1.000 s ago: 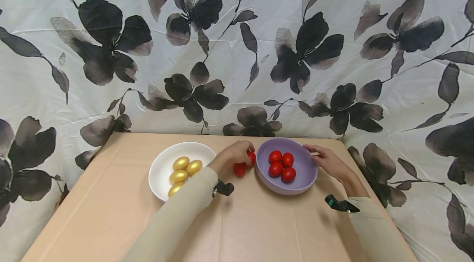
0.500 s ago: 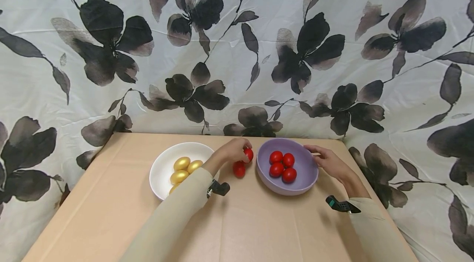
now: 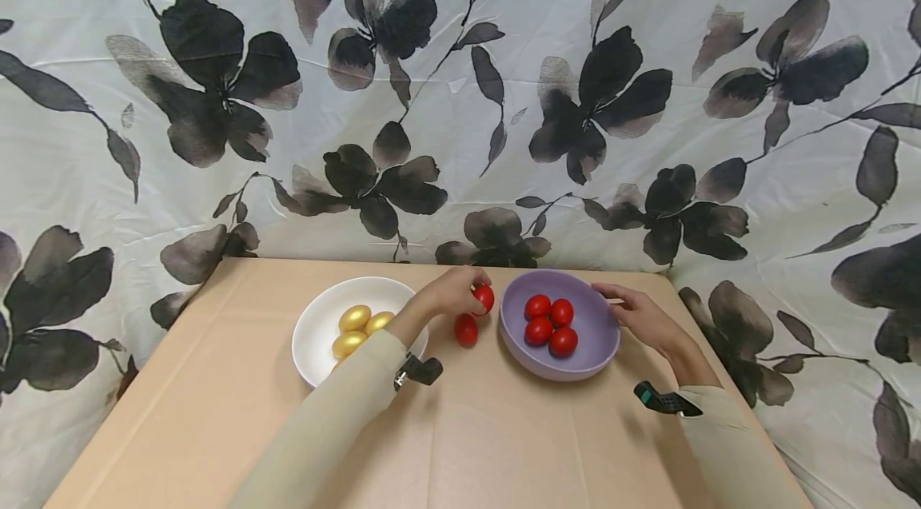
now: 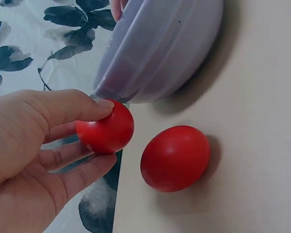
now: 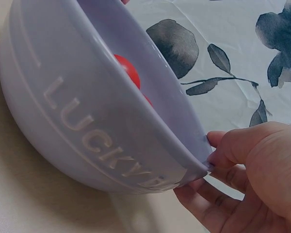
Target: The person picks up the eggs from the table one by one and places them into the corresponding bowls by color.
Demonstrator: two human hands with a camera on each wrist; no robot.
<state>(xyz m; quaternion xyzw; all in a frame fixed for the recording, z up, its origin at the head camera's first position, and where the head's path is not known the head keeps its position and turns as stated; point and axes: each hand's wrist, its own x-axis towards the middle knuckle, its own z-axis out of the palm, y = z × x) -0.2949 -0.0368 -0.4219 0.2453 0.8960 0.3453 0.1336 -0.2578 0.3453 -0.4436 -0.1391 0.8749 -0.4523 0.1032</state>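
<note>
A red egg (image 3: 484, 299) is pinched between the thumb and fingers of my left hand (image 3: 452, 293), just left of the purple bowl (image 3: 550, 369). On the table below it lies a second red egg (image 3: 466, 330), apart from the hand. Several red eggs (image 3: 538, 331) rest inside the purple bowl. My right hand (image 3: 643, 317) grips that bowl's rim from the right, thumb at the inner edge and fingers beneath, as the right wrist view shows. Raised letters run along the bowl's outer wall.
Left of my left hand stands a white bowl (image 3: 311, 341) with several gold eggs (image 3: 355, 318); my left forearm partly covers it. A floral cloth (image 3: 489, 93) hangs behind the tan table (image 3: 504, 445), along its back edge.
My left hand has shifted slightly left and back from the purple bowl with the red egg, so more of that egg shows. The right hand and purple bowl stay in place.
</note>
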